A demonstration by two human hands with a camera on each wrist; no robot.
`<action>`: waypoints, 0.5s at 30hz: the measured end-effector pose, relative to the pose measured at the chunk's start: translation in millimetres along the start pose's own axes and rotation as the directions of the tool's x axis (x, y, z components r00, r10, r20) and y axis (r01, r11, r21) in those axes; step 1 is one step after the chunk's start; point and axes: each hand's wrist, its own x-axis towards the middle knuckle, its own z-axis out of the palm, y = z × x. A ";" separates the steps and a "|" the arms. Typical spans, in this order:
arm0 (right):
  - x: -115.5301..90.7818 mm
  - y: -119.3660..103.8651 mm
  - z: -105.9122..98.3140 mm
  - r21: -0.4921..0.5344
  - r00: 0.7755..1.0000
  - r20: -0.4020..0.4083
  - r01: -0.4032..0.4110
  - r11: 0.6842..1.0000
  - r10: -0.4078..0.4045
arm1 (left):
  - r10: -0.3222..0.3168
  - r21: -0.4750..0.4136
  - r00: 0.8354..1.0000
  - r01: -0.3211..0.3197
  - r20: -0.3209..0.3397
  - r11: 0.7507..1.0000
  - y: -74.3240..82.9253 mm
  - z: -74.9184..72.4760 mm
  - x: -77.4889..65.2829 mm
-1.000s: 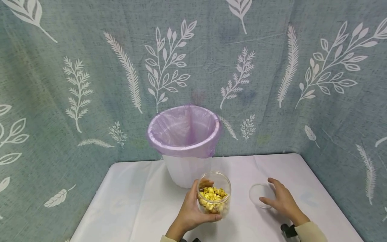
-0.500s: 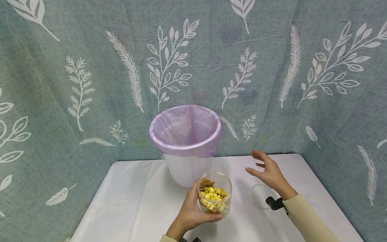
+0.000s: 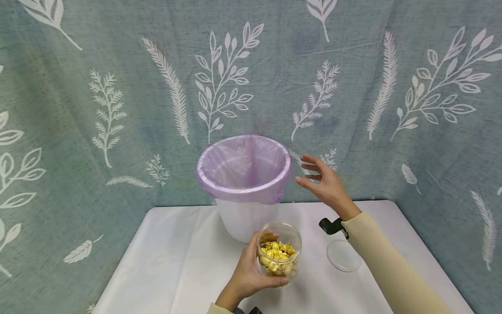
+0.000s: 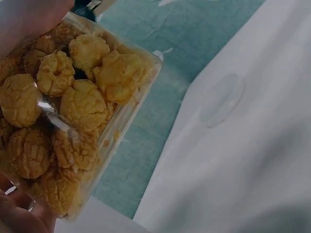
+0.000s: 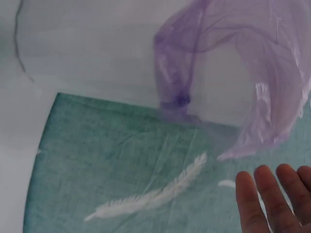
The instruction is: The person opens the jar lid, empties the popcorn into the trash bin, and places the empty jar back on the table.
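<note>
My left hand (image 3: 247, 272) grips a clear, lidless jar (image 3: 292, 237) partly filled with yellow caramel popcorn (image 3: 277, 253). In the left wrist view the popcorn (image 4: 80, 104) shows through the jar's wall, with fingers at its lower left. My right hand (image 3: 323, 181) is raised beside the right rim of a white bin (image 3: 245, 218) lined with a purple bag (image 3: 243, 192). Its fingers are spread and hold nothing. The right wrist view has the fingers (image 5: 274, 204) just below the bag's folded-over edge (image 5: 279, 111). On the table right of the jar lies a clear round lid (image 3: 343, 256).
A white cloth covers the table (image 3: 157, 261). Behind and around it hangs a green-grey curtain (image 3: 164, 109) printed with white leaves. The bin stands at the back of the table, just beyond the jar.
From over the lid, my right hand has risen and moved left and away toward the bin's rim, leaving the lid on the table. The left hand and jar have stayed nearly in place.
</note>
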 end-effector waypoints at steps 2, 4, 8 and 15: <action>6.9 -4.1 3.8 0.008 1.000 -0.004 0.007 1.000 -0.007 | 0.000 0.000 1.000 0.000 0.000 1.000 0.5 -0.9 -0.3; 12.1 -8.4 8.1 0.023 1.000 -0.002 0.017 1.000 -0.017 | -0.005 0.000 1.000 0.005 -0.001 1.000 0.9 -1.9 -1.0; 16.8 -22.6 15.5 0.085 0.999 0.012 0.032 0.996 -0.033 | -0.013 0.005 1.000 0.013 -0.006 1.000 1.5 -3.8 -2.5; 14.9 -46.6 23.9 0.111 0.999 0.005 0.043 0.993 -0.044 | 0.002 0.014 1.000 -0.002 -0.014 1.000 1.9 -7.7 -5.3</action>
